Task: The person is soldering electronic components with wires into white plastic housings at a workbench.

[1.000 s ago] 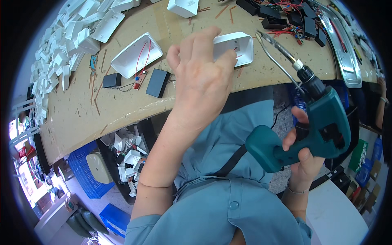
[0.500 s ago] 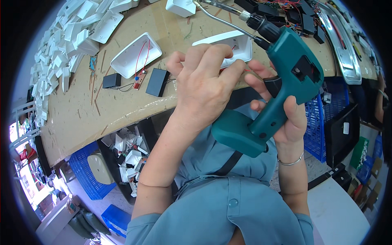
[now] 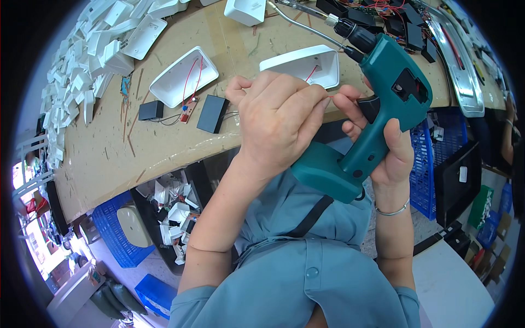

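My right hand (image 3: 395, 156) cradles a green soldering gun (image 3: 377, 115) with a black trigger, its metal rod and curved feed tube pointing to the far left. My left hand (image 3: 279, 117) is closed in front of it, thumb and forefinger pinched on a thin red wire (image 3: 330, 97). The right fingertips are close to this wire too. Just beyond the left hand lies a white plastic housing (image 3: 322, 65) with a red wire inside. Left of that hand, a black box (image 3: 212, 113) rests on the table; the left hand hides whatever lies under it.
Another white housing (image 3: 167, 87) has red wires leading to a small circuit board (image 3: 187, 111); a smaller black box (image 3: 150, 110) is beside it. White housings (image 3: 101, 54) pile up at the left. A metal tray (image 3: 465, 82) and blue crate (image 3: 424, 169) stand right.
My left hand has moved slightly right, its fingers drawing together. The soldering gun has shifted a little in my right hand, and the right fingers have come closer to the red wire.
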Demonstrator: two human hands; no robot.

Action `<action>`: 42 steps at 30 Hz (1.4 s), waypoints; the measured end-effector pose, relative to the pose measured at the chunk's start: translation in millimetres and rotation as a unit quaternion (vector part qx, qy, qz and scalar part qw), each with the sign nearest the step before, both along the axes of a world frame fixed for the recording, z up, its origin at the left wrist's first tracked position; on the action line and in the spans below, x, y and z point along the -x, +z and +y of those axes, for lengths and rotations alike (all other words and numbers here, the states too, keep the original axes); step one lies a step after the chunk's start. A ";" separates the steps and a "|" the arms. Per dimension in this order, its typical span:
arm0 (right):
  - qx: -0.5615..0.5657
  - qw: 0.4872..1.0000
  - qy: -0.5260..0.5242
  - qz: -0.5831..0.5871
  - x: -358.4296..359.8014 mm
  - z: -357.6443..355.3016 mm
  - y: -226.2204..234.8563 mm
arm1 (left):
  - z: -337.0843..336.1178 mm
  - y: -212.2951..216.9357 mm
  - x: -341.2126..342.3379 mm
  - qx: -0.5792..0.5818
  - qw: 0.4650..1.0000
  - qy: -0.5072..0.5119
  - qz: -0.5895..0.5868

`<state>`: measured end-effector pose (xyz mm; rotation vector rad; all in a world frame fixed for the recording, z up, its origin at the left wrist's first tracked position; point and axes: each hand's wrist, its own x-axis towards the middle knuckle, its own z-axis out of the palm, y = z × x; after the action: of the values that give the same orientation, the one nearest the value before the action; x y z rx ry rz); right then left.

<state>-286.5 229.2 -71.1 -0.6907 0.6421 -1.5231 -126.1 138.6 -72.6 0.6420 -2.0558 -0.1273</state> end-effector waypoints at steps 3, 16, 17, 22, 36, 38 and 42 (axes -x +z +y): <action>0.012 0.999 -0.011 0.027 5.2 -0.4 3.8 | 0.8 1.7 1.9 -0.024 1.000 0.005 0.011; -0.013 0.961 -0.164 0.223 30.1 75.7 24.8 | -10.0 8.4 8.3 0.005 0.988 0.130 -0.079; -0.027 0.952 -0.175 0.249 31.0 81.5 25.6 | -10.6 7.9 8.1 0.005 0.988 0.130 -0.079; -0.057 0.940 -0.191 0.278 27.8 93.0 27.6 | -15.4 4.1 9.7 0.036 0.986 0.140 -0.084; -0.076 0.926 -0.131 0.346 13.9 89.0 14.0 | -17.4 1.8 12.7 0.074 0.983 0.148 -0.077; -0.083 0.925 -0.133 0.346 13.0 88.1 13.7 | -16.3 2.6 11.7 0.060 0.982 0.147 -0.100; -0.084 0.918 -0.139 0.361 11.0 83.9 11.8 | -16.0 3.4 11.8 0.053 0.983 0.144 -0.099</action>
<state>-297.5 313.1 -59.2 -1.0708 1.4644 -1.4239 -137.9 122.6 -69.3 0.9059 -2.1166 0.2216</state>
